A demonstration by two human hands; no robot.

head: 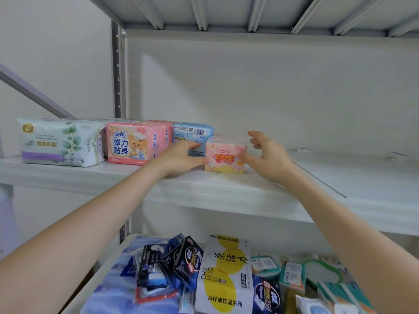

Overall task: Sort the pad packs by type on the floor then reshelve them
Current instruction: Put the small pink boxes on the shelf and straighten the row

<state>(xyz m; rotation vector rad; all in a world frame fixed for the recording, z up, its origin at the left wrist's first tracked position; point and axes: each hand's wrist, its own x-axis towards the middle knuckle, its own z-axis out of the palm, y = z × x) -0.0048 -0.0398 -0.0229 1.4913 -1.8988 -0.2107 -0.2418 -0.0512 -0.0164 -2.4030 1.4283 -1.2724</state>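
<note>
White shelf [226,189]: left hand [179,156] presses small pink pack [224,158], fingers straight; right hand [269,157] spread beside it.

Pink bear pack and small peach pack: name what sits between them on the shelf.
In the head view, a light blue pack stands between them, the left hand partly covering it.

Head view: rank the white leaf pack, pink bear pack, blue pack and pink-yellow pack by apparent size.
1. white leaf pack
2. pink bear pack
3. blue pack and pink-yellow pack: similar; blue partly hidden, so unranked.
</note>
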